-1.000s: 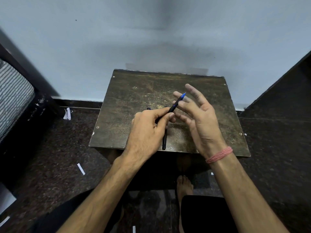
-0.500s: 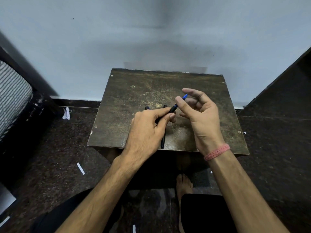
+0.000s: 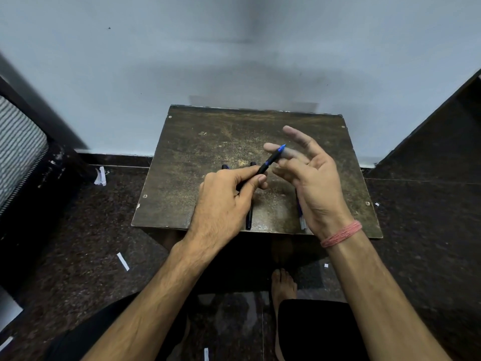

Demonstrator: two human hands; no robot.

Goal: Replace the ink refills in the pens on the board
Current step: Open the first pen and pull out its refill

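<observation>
My left hand (image 3: 226,201) grips a black pen (image 3: 270,161) with a blue tip, holding it tilted up to the right above the dark wooden board (image 3: 203,152). My right hand (image 3: 312,181) is spread just right of the pen tip, fingers apart, holding nothing. A second black pen (image 3: 249,214) lies on the board under my left hand, pointing away from me. The end of a third pen (image 3: 225,167) shows beyond my left knuckles. Thin refills (image 3: 302,220) lie near the board's front edge, mostly hidden by my right wrist.
The board rests on a low stand against a pale wall (image 3: 234,61). Dark speckled floor (image 3: 78,230) surrounds it, with small white paper scraps (image 3: 122,261). A striped cushion (image 3: 18,147) is at the left. My bare foot (image 3: 282,285) is below the board's front edge.
My right hand had pinched the pen's blue tip half a second ago; now its fingers have spread and moved off the tip. My left hand keeps holding the pen.
</observation>
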